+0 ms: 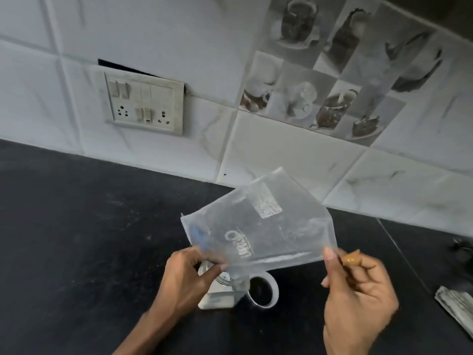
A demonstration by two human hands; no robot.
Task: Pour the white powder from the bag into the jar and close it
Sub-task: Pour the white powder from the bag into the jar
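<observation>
A clear plastic bag [258, 221] with white print and a label is held up over the black counter, looking nearly empty with a thin dusting of powder. My left hand [186, 280] pinches its lower left corner, right above the mouth of a glass jar [220, 290]. The jar stands on the counter with white powder in its lower part. My right hand [358, 290] grips the bag's lower right edge and also holds a small tan piece [351, 258] between its fingers. Beside the jar on the right lies its round lid [263, 290], open side up.
The black counter [76, 239] meets a white tiled wall at the back. A switch and socket plate [146, 103] is on the wall. A folded grey cloth [455, 303] lies at the right edge, with a dark object [463, 248] behind it.
</observation>
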